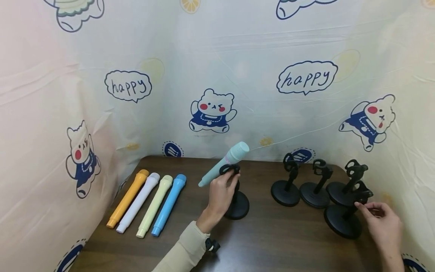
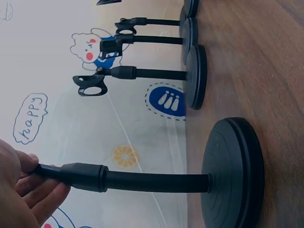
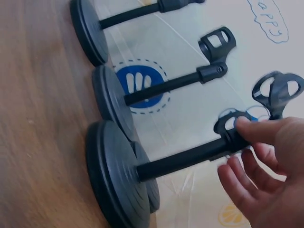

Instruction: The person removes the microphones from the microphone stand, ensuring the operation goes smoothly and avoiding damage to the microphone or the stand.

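Note:
A teal toy microphone (image 1: 221, 166) lies slanted in the clip of a black microphone stand (image 1: 239, 207), its thick head up and to the right. My left hand (image 1: 220, 194) grips that stand just below the clip; in the left wrist view the thumb and fingers close round the neck (image 2: 85, 176) of the stand. At the right, my right hand (image 1: 384, 223) pinches the top of the front black stand (image 1: 343, 223). The right wrist view has its thumb (image 3: 254, 129) on the clip joint, with the clip's ring above and no microphone in it.
Three more black stands (image 1: 285, 193) with bare clips stand behind the front one. On the left lie several toy microphones side by side: orange (image 1: 127, 198), white (image 1: 137, 204), pale yellow (image 1: 154, 206) and blue (image 1: 168, 206). A printed curtain (image 1: 258, 105) rises behind the brown table (image 1: 278, 241).

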`<state>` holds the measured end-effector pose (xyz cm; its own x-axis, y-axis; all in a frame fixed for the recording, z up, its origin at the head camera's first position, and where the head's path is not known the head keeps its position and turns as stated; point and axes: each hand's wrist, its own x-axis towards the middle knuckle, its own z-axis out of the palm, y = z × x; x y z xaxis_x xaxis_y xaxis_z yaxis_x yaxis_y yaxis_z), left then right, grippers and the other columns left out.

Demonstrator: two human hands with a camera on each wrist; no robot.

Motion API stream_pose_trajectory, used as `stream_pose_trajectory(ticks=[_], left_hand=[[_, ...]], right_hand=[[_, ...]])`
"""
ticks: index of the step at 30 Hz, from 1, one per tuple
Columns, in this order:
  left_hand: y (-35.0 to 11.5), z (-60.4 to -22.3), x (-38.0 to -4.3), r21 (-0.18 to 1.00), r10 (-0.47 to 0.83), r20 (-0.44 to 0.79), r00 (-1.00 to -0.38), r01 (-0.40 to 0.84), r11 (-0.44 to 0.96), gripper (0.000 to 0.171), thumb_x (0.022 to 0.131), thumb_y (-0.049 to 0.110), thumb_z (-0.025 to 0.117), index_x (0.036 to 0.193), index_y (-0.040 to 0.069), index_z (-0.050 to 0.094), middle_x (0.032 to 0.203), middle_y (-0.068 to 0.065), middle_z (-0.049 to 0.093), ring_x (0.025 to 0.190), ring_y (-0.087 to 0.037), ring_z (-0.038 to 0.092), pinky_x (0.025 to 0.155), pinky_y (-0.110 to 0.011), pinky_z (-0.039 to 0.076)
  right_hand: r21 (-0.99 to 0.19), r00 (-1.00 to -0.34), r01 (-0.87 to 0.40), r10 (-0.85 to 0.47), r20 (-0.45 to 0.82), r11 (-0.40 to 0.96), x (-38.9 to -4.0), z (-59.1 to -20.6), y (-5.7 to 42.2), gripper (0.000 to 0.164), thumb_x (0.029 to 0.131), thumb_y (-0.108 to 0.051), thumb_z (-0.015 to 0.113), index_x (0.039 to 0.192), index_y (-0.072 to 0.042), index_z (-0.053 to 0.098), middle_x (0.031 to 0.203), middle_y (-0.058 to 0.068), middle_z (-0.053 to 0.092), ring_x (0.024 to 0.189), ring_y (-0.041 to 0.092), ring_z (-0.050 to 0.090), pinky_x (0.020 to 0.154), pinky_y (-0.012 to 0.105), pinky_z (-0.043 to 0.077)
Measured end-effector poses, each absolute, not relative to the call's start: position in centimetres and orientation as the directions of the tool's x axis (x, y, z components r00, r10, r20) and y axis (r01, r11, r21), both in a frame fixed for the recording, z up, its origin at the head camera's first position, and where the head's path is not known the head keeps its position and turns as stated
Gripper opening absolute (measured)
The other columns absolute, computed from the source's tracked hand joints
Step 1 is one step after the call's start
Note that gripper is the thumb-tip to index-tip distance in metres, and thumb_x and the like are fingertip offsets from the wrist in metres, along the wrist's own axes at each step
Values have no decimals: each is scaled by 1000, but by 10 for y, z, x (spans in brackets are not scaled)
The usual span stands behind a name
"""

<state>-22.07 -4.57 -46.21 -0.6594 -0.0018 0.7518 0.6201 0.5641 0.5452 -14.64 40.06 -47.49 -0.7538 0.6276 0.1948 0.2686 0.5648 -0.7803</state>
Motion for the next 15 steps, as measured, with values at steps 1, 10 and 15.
stream_pose_trajectory(ticks=[1,10,15], left_hand=[[-46,-462,-220,541,4,751,-660,619,569,12,97,10,78,107,3,79,99,-10,83,86,-20,82,75,-34,66],[-58,-458,-213,512,33,754,-656,619,595,16,101,8,73,114,2,80,102,-11,83,81,-16,80,71,-29,65],[-68,-452,-207,505,19,781,-625,648,570,11,100,5,71,107,4,80,96,-6,83,77,-14,79,70,-26,64]], right_hand=[[-778,-742,263,635,215,571,-145,-476,397,30,94,-28,82,95,-2,68,64,-38,44,59,-19,44,56,9,37],[-842,-765,140,596,242,522,-148,-487,352,28,95,-24,83,105,2,79,61,-35,59,52,-7,60,50,12,48],[-810,-872,60,425,242,583,-153,-486,321,25,102,-25,75,109,-1,81,75,-6,77,61,1,67,55,15,53]])
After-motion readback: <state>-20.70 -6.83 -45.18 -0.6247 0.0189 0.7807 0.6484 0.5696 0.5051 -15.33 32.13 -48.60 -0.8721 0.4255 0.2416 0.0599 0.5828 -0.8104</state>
